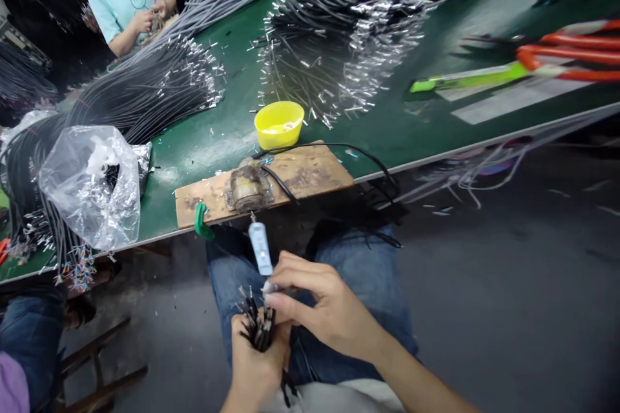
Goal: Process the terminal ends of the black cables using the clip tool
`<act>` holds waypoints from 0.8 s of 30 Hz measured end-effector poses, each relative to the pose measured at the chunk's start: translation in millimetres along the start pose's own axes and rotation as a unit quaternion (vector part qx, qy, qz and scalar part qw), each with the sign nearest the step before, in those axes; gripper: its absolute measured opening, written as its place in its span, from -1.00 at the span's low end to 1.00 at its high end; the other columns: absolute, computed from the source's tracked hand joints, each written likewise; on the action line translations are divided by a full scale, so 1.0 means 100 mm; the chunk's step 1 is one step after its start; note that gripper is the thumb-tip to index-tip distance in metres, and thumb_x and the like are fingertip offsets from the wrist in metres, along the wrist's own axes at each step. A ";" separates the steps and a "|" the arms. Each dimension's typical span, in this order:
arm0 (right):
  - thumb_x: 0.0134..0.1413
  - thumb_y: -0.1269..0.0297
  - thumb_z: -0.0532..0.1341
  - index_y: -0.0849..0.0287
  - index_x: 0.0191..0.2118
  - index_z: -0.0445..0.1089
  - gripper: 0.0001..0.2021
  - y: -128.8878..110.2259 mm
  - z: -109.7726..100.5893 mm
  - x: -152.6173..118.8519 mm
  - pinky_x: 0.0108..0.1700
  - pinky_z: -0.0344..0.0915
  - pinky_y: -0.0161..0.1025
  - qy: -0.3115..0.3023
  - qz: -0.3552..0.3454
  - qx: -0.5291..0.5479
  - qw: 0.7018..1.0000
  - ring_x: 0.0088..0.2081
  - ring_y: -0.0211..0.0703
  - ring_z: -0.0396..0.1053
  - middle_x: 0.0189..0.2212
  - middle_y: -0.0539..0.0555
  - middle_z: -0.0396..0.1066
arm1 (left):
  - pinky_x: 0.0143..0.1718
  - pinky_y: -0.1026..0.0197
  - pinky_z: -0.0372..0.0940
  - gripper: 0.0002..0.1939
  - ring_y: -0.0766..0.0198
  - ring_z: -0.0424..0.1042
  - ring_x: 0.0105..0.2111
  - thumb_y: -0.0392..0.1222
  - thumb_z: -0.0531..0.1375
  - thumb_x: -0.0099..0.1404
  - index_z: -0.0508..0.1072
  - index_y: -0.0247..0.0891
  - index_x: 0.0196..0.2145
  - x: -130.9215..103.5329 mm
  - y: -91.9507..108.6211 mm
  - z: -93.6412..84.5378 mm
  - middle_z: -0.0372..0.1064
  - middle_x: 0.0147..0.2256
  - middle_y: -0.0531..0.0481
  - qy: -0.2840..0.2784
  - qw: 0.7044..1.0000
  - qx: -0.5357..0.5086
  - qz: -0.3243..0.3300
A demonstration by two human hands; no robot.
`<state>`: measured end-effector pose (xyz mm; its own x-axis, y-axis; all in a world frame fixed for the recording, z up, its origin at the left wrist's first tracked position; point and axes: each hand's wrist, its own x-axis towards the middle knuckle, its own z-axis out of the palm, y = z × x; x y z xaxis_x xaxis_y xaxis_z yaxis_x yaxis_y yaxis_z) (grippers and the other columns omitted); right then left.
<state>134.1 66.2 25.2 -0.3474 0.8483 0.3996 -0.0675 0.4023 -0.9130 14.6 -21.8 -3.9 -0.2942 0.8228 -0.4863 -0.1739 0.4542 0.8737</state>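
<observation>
My left hand is wrapped round a bundle of short black cables, whose silvery ends point upward over my lap. My right hand has its thumb and forefinger pinched together at the top of the bundle, on a small pale cable end. Just above those fingertips a light-blue flat piece sticks out from the shaft of a small motor. That motor is fixed on a wooden board at the table's edge.
A yellow bowl stands behind the board, and a green clamp grips its left end. Piles of black cables and grey cables cover the green table. Orange-handled tools lie right. Another person works opposite.
</observation>
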 end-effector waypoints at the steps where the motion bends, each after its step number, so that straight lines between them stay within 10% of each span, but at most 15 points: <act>1: 0.16 0.23 0.15 0.21 -0.48 0.39 -0.75 0.00 0.02 0.00 -0.40 0.21 -0.26 -0.007 -0.008 0.001 1.000 -0.47 -0.22 0.24 -0.57 0.04 0.36 | -0.68 0.31 0.14 -0.72 0.37 0.21 -0.70 -0.01 0.36 -0.07 0.50 -0.32 -0.56 -0.01 0.00 -0.01 0.27 -0.70 0.05 -0.007 1.000 -0.002 0.002; 6: 0.20 0.41 0.07 0.20 -0.55 0.34 -0.71 0.10 0.15 -0.07 -0.43 0.16 -0.25 0.000 -0.055 -0.057 0.997 -0.51 -0.23 0.18 -0.63 0.01 0.29 | -0.68 0.37 0.06 -0.68 0.47 0.12 -0.72 0.02 0.32 0.01 0.42 -0.30 -0.46 0.04 0.02 -0.11 0.16 -0.70 0.15 -0.010 0.999 -0.034 0.012; 12: 0.12 0.51 0.07 0.20 -0.52 0.31 -0.77 0.17 0.35 -0.17 -0.46 0.11 -0.24 0.151 -0.114 -0.105 0.976 -0.52 -0.22 0.10 -0.62 0.02 0.21 | -0.70 0.41 -0.09 -0.61 0.55 -0.03 -0.73 0.09 0.29 0.04 0.29 -0.29 -0.50 0.10 0.05 -0.11 -0.02 -0.72 0.22 -0.053 0.996 -0.072 0.001; 19: 0.19 0.21 0.10 0.22 -0.42 0.44 -0.73 0.28 0.23 -0.15 -0.38 0.26 -0.27 -0.011 0.103 0.217 0.971 -0.41 -0.19 0.33 -0.47 0.08 0.38 | -0.78 0.40 -0.14 -0.54 0.59 -0.08 -0.81 0.20 0.25 0.04 0.31 -0.30 -0.54 0.13 0.16 -0.09 0.00 -0.73 0.20 -0.104 0.990 -0.097 -0.019; 24: 0.04 0.16 0.23 0.22 -0.42 0.43 -0.79 0.24 0.18 -0.08 -0.38 0.27 -0.31 0.008 0.149 0.263 0.953 -0.41 -0.23 0.31 -0.46 0.05 0.35 | -0.79 0.41 -0.17 -0.56 0.59 -0.13 -0.82 0.17 0.26 0.04 0.31 -0.29 -0.55 0.14 0.15 -0.10 -0.06 -0.79 0.24 -0.096 0.992 -0.085 -0.010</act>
<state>118.3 62.4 -1.4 -0.4096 0.9052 0.1133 -0.4294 -0.0817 -0.8994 -1.7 -6.5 2.4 -0.1078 0.8714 -0.4786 -0.3377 0.4207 0.8420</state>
